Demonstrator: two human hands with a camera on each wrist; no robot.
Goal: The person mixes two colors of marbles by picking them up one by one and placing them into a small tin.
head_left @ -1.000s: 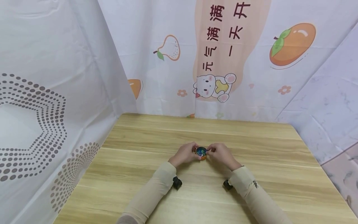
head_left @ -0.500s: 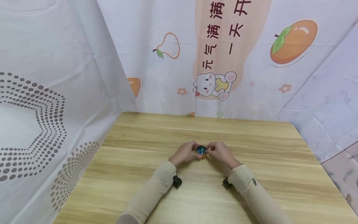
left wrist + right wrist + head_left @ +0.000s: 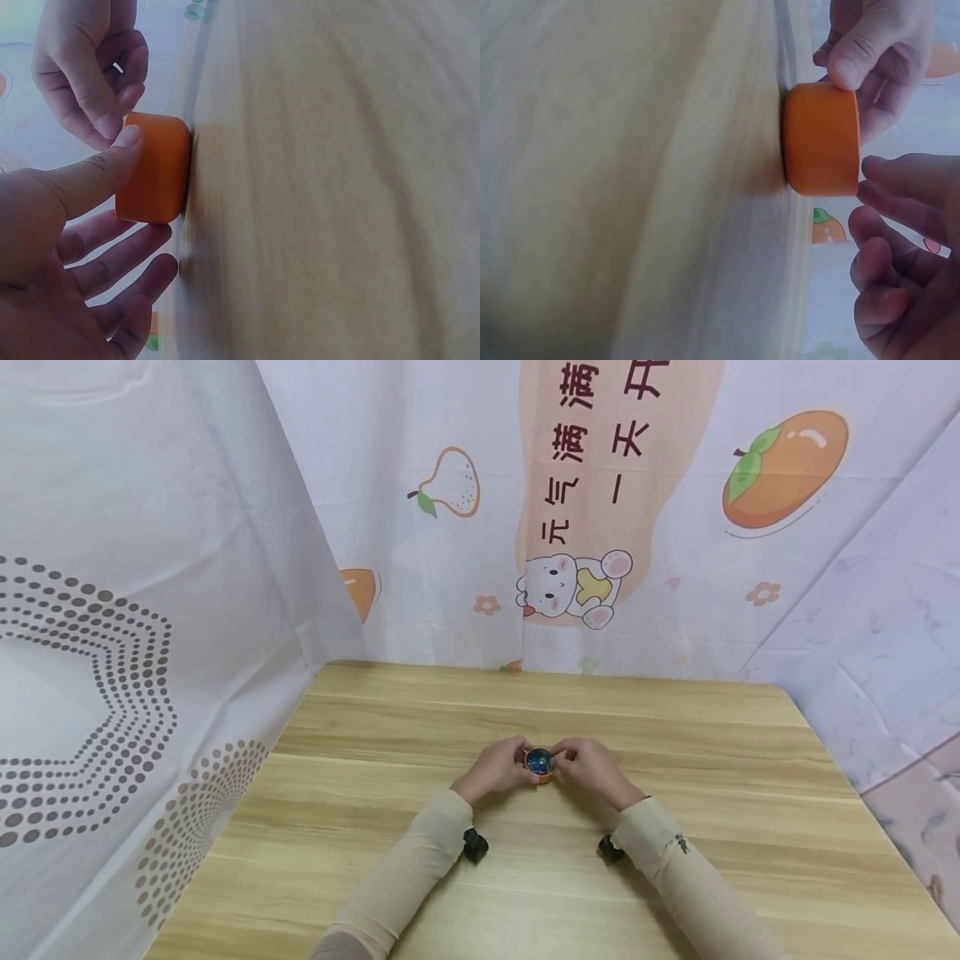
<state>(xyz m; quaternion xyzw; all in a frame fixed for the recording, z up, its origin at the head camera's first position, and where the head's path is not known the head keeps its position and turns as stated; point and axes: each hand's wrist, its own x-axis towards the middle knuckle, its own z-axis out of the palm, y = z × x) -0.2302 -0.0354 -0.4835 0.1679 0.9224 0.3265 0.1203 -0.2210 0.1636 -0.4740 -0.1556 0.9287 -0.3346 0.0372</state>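
Observation:
A small round orange bowl (image 3: 543, 780) stands on the wooden table, with shiny blue and green contents (image 3: 538, 762) too small to make out. My left hand (image 3: 498, 767) holds it from the left. Seen from the left wrist, the thumb (image 3: 112, 161) presses near the rim while the other fingers curve round the far wall (image 3: 154, 169). My right hand (image 3: 592, 770) is at the opposite side, thumb and forefinger close together right at the rim. Its other fingers (image 3: 881, 277) are loosely curled. Whether anything sits between its fingertips, I cannot tell.
The wooden table (image 3: 337, 827) stretches round both arms. A white printed curtain (image 3: 420, 635) hangs behind its far edge, and a dotted cloth (image 3: 150, 693) hangs along the left. Black wrist straps or mounts (image 3: 475, 845) show below both cuffs.
The right fingertips have shifted slightly at the bowl's rim, and a small bluish-purple spot seen there earlier is less plain now. The left hand and bowl stay in place; the view tilts slightly.

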